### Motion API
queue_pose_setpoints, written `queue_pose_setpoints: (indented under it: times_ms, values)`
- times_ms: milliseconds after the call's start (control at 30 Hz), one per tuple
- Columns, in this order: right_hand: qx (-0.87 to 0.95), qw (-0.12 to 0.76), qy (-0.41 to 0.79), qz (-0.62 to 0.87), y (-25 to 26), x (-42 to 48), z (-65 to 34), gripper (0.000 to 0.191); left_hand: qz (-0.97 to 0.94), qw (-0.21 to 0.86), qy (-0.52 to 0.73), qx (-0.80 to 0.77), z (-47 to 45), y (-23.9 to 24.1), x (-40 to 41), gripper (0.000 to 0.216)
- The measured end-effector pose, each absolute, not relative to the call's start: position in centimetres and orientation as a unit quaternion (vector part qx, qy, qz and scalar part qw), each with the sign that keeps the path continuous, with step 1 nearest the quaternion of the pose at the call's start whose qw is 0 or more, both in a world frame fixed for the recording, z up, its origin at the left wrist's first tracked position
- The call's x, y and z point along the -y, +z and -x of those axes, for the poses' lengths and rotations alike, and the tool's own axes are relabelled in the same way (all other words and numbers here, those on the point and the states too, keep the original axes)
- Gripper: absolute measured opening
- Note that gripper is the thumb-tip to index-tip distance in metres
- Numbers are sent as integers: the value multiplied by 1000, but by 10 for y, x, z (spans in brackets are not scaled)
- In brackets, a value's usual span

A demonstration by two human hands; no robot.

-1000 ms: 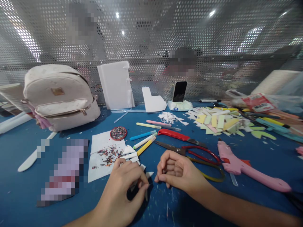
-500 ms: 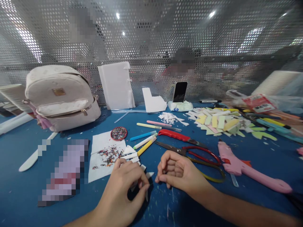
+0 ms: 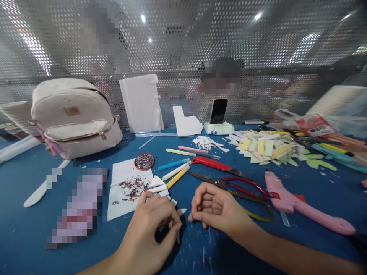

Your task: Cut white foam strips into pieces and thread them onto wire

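Note:
My left hand (image 3: 153, 225) rests on the blue table with its fingers curled and thumb and forefinger pinched together. A pale sliver shows at the fingertips, too small to name. White cut pieces (image 3: 160, 190) lie by its knuckles, partly covered by the hand. Just right of it, my right hand (image 3: 213, 206) is loosely closed, thumb against the bent fingers, and nothing shows in it. Beyond the right hand are scissors (image 3: 243, 186) with red and yellow-green handles. A yellow marker (image 3: 178, 176) and a white marker with green ends (image 3: 175, 171) lie ahead of both hands.
White paper (image 3: 120, 206) holds dark glittery flakes and a round red-rimmed dish (image 3: 144, 162). A pink glue gun (image 3: 301, 208) and a red-handled cutter (image 3: 212, 163) lie rightward. Behind are foam strips (image 3: 260, 147), a propped phone (image 3: 219, 110) and a backpack (image 3: 77, 118).
The camera view has shifted very slightly. Both hands and the things on the table keep their places.

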State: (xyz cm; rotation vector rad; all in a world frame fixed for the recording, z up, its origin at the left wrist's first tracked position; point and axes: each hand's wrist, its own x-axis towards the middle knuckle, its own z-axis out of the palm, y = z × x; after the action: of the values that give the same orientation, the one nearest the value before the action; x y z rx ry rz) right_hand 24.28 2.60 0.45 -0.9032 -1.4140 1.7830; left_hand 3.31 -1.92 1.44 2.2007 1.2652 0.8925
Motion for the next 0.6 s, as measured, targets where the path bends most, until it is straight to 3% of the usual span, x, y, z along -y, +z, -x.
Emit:
queue_pose_setpoints:
  times_ms: [600]
  values:
    - [545, 351, 683, 337, 1, -26, -243, 41, -799, 222, 317, -462, -33, 13, 18, 18]
